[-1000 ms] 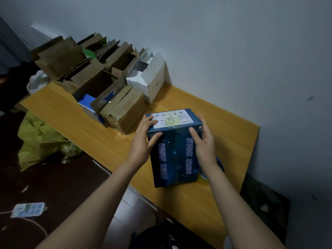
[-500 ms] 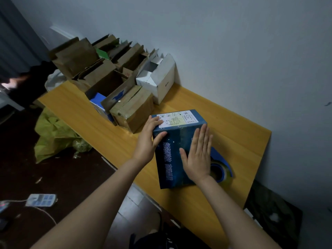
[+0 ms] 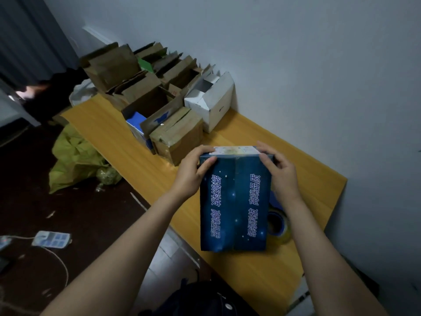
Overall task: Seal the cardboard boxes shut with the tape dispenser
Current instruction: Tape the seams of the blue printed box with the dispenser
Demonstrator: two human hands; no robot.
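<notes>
Close in, at the front edge of the table (image 3: pixel 262 281): a blue box (image 3: pixel 234 201) of printed card, lying with a long face up. A seam runs down the middle of that face where two flaps meet. I cannot tell whether tape covers it.

Left hand (image 3: pixel 190 172) grips the far left corner, thumb on the top face, fingers curled over the far end. Right hand (image 3: pixel 281 173) takes the far right corner, fingers bent round the edge. Both hold the box; neither holds the tape.

Tape dispenser (image 3: pixel 276 221): blue, on the table just beside the box's right side, partly hidden by the box and the right forearm.

Handling, as judged: the box looks light and fairly stiff. It is thin card with a glossy skin, so it is likely to slide on the wood and dent if squeezed mid-panel. Best held at corners and edges, with one hand pressing the flaps flat beside the seam.

Further back: a closed brown box (image 3: pixel 180 133), then open boxes (image 3: pixel 145 96) and a white box (image 3: pixel 214 103) with its lid up, against the wall (image 3: pixel 296 65).
</notes>
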